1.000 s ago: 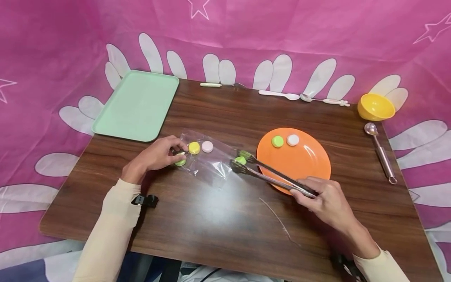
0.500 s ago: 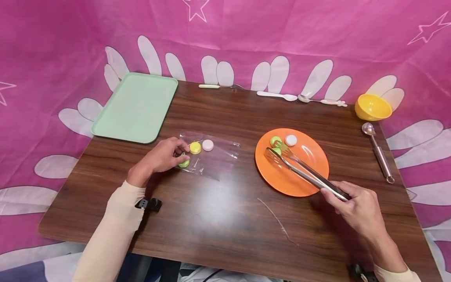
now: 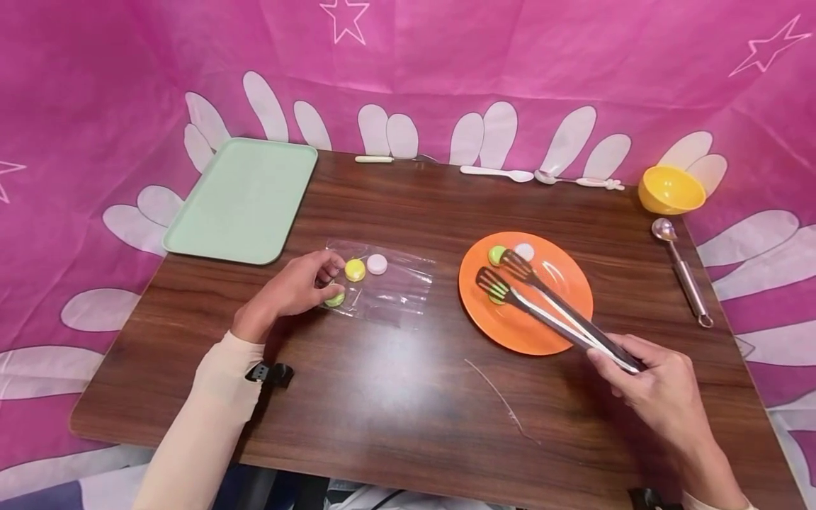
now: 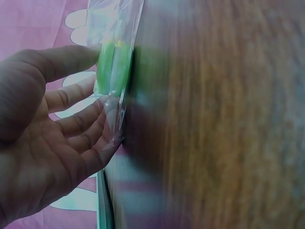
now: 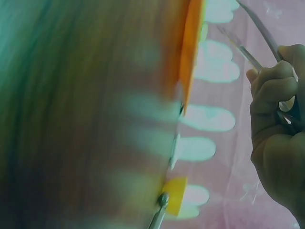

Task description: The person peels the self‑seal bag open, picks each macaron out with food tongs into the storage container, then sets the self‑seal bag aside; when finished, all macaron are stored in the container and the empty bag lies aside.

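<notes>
My left hand (image 3: 295, 287) holds the left end of a clear plastic bag (image 3: 398, 297) on the table. Inside it lie a yellow macaron (image 3: 355, 270), a pale pink macaron (image 3: 377, 264) and a green macaron (image 3: 334, 296) close to my thumb. The left wrist view shows thumb and fingers on either side of the bag, by the green macaron (image 4: 110, 69). In my right hand (image 3: 656, 382) are slotted metal tongs (image 3: 561, 319), their heads spread above the orange plate (image 3: 542, 336). Green shows through one head's slots; another green macaron (image 3: 496, 255) and a white macaron (image 3: 524, 252) sit behind.
At the back left lies a mint-green tray (image 3: 245, 202). Cutlery, including a white spoon (image 3: 497, 173), lines the back edge. A yellow bowl (image 3: 671, 191) and a metal scoop (image 3: 682, 273) stand at the right. A thin twist tie (image 3: 500, 397) lies near the front.
The right hand has carried a green macaron in the tongs from the bag's open end to the plate and let it go there. The tongs have spread and risen; the left hand barely moved.
</notes>
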Available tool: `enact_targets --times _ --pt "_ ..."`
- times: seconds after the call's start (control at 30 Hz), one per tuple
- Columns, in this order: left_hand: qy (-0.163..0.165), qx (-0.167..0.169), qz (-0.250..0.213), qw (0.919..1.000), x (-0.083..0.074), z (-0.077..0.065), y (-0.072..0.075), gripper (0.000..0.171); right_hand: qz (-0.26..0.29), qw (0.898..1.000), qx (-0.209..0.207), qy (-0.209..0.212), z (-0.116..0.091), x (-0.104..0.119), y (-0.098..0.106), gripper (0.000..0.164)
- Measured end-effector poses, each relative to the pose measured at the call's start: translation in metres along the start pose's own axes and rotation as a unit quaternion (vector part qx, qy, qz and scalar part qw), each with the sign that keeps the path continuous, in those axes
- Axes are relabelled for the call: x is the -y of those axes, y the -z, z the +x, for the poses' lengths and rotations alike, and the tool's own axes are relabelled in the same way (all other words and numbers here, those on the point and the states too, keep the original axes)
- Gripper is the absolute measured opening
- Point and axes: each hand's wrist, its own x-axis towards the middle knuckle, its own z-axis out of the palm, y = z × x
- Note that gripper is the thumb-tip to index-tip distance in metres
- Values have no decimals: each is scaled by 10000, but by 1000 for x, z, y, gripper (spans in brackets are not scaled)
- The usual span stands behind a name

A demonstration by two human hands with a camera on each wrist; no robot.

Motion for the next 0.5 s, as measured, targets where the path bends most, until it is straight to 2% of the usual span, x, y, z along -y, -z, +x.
enact_targets --times 0.13,0.37,0.5 --pt "-20 29 -7 10000 2 -1 2 37 158 9985 330 414 4 18 -13 26" --pt "-129 6 -25 9999 4 -3 2 37 -199 9863 742 1458 26 39 -40 25" --pt "-151 0 -108 9998 5 -2 1 38 -299 9805 844 1752 35 45 -51 24"
